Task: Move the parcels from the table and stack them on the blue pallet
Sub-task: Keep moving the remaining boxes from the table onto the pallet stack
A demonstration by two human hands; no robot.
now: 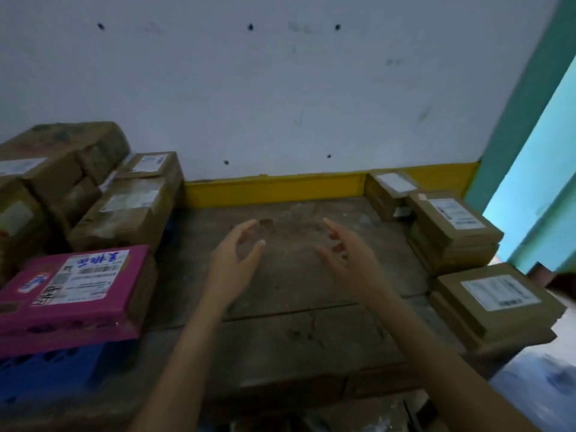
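My left hand point(232, 263) and my right hand point(346, 255) hover side by side over the bare middle of the worn wooden table point(296, 294), fingers spread, holding nothing. On the left, a pink parcel point(74, 291) with a white label lies on the blue pallet point(46, 372), with several brown cardboard parcels point(124, 210) stacked behind it. On the table's right side lie brown labelled parcels: a near stack point(495, 307), a middle stack point(452, 229) and a far one point(386, 191) by the wall.
A white wall with a yellow strip point(274, 190) runs behind the table. A teal wall edge point(530, 151) stands at the right. The floor point(542, 378) shows at the lower right past the table's corner.
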